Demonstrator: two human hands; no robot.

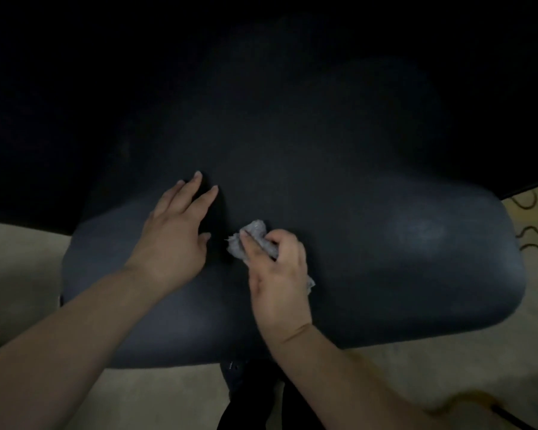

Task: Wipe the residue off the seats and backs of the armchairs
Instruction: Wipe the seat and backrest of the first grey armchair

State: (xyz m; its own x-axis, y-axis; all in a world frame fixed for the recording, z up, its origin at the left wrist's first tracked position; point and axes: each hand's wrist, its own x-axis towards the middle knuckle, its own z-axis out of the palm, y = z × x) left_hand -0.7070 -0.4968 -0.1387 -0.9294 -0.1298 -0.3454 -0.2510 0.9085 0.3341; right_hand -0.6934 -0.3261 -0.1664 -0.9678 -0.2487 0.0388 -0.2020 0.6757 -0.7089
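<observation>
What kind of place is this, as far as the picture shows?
Probably a dim indoor room, perhaps a lounge: a dark padded armchair seat stands on pale carpet, with cables on the floor. It is too dark to say more.

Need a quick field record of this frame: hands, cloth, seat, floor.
left hand: flat on the seat, fingers spread, holding nothing
right hand: closed on the cloth
cloth: crumpled, grey, pressed on the seat near its middle
seat: dark, smooth, faint sheen at right; residue too dim to tell
seat back: lost in darkness
floor: light, patterned at right edge
</observation>
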